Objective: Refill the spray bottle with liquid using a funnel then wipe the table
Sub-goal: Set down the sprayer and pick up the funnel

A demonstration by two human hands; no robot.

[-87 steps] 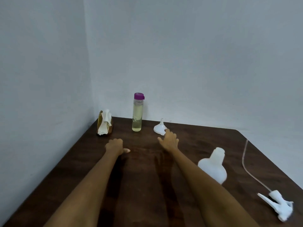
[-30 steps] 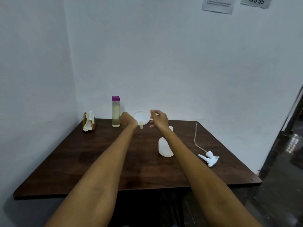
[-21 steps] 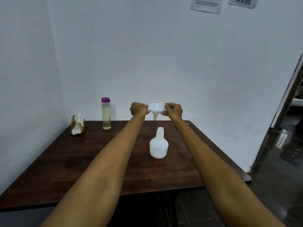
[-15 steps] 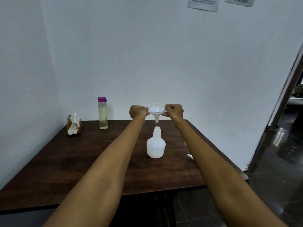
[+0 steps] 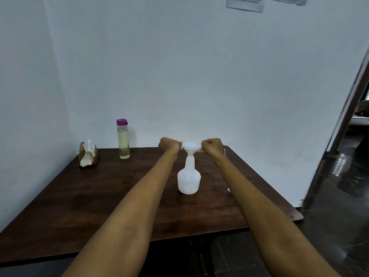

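At the middle of the dark wooden bench (image 5: 83,198), a white spray bottle (image 5: 189,179) stands upright without its top, and a white funnel (image 5: 192,147) sits with its spout in the bottle's neck. Both hands hold the funnel's rim: the left hand (image 5: 169,145) pinches the left edge and the right hand (image 5: 212,146) pinches the right edge, each grip curled tight, though the fingertips themselves are hidden behind the knuckles. Far back near the wall stands a clear bottle (image 5: 123,139) with a purple cap, pale yellowish liquid in its lower part. Left of it, in the corner, a tissue holder (image 5: 88,154) carries white tissue. Beside the right forearm only a small white tip (image 5: 228,189) shows; most of that object is hidden. Two paper notices (image 5: 244,4) on the wall are cut off by the top edge, their print unreadable.
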